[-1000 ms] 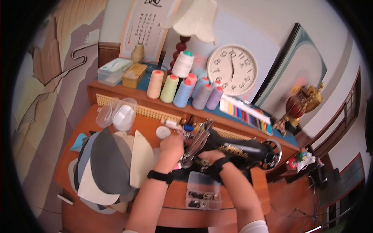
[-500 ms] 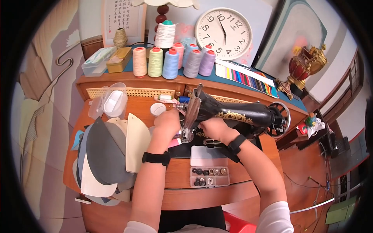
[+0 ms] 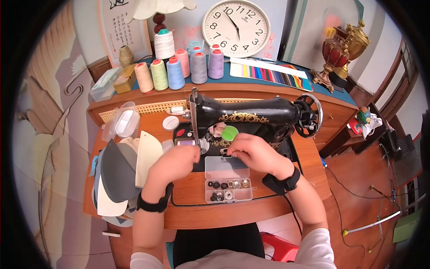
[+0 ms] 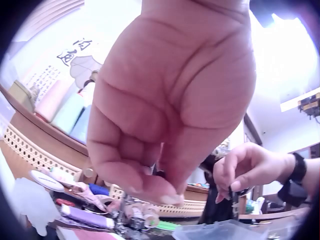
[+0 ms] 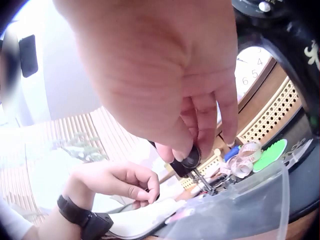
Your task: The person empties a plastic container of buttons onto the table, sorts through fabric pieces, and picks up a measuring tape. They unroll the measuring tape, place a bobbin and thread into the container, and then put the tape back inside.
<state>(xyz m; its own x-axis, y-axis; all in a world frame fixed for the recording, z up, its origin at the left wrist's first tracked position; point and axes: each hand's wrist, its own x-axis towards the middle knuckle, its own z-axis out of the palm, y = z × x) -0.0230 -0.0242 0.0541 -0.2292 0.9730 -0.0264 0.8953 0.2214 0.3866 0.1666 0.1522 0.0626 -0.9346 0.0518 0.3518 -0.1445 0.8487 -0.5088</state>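
Observation:
My left hand (image 3: 174, 163) hovers left of the machine's needle end, its thumb meeting curled fingers; nothing shows plainly between them in the left wrist view. Over the button box's lid my right hand (image 3: 253, 152) pinches a small black round piece (image 5: 191, 159), which looks like a button. The black sewing machine (image 3: 251, 110) with gold ornament stands behind both hands. Below them lies the clear plastic box (image 3: 230, 195), lid raised, with black and metal buttons inside. Beside the left hand sits a purple spool (image 4: 87, 216).
Grey and cream fabric pieces (image 3: 118, 172) are piled at left. A tape measure (image 5: 245, 157) and a green dish (image 3: 230, 133) lie beneath the machine arm. Thread cones (image 3: 176, 74) line the shelf behind. A clear container (image 3: 127, 124) stands at back left.
Both hands have drawn back from the machine's needle end toward the body and spread apart. The right hand is now over the button box. The head view has also shifted.

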